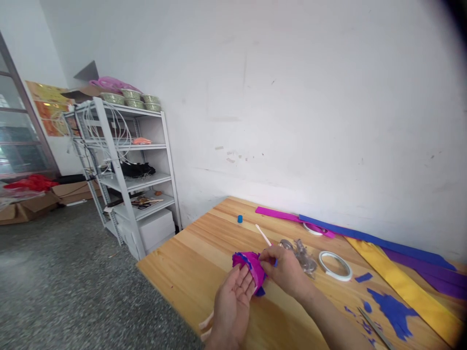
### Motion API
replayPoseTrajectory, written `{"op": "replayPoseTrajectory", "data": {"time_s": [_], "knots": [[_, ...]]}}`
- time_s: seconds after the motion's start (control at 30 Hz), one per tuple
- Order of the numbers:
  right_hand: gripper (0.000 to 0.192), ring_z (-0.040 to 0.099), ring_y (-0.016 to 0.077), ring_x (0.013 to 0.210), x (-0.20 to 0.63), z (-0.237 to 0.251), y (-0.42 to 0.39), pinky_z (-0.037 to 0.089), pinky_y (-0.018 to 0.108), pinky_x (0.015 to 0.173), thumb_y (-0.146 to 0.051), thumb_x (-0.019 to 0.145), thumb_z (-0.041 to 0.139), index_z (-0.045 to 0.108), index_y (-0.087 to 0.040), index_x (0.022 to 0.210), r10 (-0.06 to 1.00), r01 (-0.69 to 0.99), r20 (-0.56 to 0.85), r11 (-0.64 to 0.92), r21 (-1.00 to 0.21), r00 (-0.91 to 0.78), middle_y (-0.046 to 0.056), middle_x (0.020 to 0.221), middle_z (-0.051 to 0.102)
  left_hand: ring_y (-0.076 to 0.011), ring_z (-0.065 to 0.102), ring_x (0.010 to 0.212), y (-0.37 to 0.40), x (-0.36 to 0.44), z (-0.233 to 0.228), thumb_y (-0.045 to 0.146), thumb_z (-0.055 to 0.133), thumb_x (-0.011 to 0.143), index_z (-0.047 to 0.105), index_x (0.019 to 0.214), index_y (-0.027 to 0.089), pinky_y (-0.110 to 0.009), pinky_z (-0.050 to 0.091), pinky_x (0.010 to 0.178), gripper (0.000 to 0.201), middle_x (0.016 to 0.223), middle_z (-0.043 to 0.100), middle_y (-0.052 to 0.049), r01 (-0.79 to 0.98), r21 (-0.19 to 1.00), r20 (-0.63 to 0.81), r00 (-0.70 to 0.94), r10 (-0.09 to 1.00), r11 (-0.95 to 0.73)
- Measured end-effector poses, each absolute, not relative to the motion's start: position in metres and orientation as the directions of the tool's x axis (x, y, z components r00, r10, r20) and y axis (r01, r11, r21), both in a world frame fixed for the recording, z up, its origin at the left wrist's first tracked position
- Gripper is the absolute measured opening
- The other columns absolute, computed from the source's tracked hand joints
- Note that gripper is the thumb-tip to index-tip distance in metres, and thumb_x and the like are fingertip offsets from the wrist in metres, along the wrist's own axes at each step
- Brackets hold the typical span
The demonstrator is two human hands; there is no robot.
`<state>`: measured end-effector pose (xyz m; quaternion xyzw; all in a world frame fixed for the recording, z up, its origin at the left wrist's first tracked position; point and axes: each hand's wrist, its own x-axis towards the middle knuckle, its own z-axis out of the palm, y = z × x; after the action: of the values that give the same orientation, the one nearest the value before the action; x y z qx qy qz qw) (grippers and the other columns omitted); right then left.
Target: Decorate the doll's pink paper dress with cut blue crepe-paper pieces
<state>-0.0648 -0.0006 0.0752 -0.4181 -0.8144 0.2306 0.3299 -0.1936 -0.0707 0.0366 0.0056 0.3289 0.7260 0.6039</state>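
Over by the wall, the white metal shelf rack [136, 180] carries four pale round bowls [132, 98] on its top shelf; what is in them I cannot tell. At the wooden table [189, 262], the left hand [231, 304] lies palm up with its fingers spread loosely, their tips under the crumpled magenta and blue crepe-paper bundle [251, 267]. The right hand [286, 270] is curled, thumb and forefinger pinched on the bundle's right edge. A thin white stick [263, 235] rises behind it. Further right lie two white tape rings [335, 265], blue paper scraps [392, 308], and long magenta, blue, yellow and purple paper strips [401, 277].
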Motion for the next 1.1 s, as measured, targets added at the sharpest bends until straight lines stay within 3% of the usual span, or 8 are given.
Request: {"op": "replayPoseTrajectory", "data": {"time_s": [0.17,0.47,0.77,1.1], "knots": [[0.017,0.057,0.0153,0.075,-0.069,0.074,-0.005,0.041,0.024,0.068,-0.011,0.073,0.054,0.068,-0.021,0.073,0.709,0.473,0.440,0.700,-0.535,-0.551,0.002,0.076,0.064,-0.0235,0.061,0.099,-0.071,-0.195,0.034,0.012,0.052,0.079,0.050,0.113,0.011,-0.035,0.049,0.086,0.035,0.116,0.058,-0.020,-0.870,0.491,-0.386,-0.265,0.884,-0.046],[0.014,0.056,0.0154,0.079,-0.077,0.075,-0.006,0.039,0.022,0.067,-0.014,0.074,0.058,0.068,-0.022,0.077,0.682,0.518,0.411,0.729,-0.448,-0.605,0.002,0.078,0.062,-0.0232,0.061,0.100,-0.073,-0.196,0.038,0.013,0.050,0.080,0.047,0.119,0.011,-0.035,0.048,0.087,0.039,0.116,0.059,-0.021,-0.870,0.492,-0.392,-0.258,0.883,-0.036],[0.019,0.056,0.0153,0.077,-0.078,0.076,-0.009,0.038,0.023,0.068,-0.010,0.072,0.052,0.067,-0.022,0.075,0.720,0.567,0.392,0.693,-0.446,-0.573,0.002,0.077,0.062,-0.0247,0.060,0.102,-0.071,-0.197,0.037,0.013,0.049,0.081,0.049,0.113,0.010,-0.035,0.050,0.085,0.032,0.116,0.058,-0.022,-0.869,0.494,-0.378,-0.247,0.892,-0.032],[0.030,0.056,0.0159,0.081,-0.071,0.073,-0.016,0.040,0.024,0.072,-0.009,0.075,0.046,0.066,-0.023,0.092,0.712,0.520,0.443,0.701,-0.488,-0.545,0.003,0.082,0.063,-0.0236,0.061,0.100,-0.071,-0.195,0.041,0.013,0.052,0.079,0.053,0.105,0.011,-0.035,0.049,0.086,0.026,0.112,0.061,-0.019,-0.856,0.515,-0.352,-0.261,0.899,-0.047]]}}
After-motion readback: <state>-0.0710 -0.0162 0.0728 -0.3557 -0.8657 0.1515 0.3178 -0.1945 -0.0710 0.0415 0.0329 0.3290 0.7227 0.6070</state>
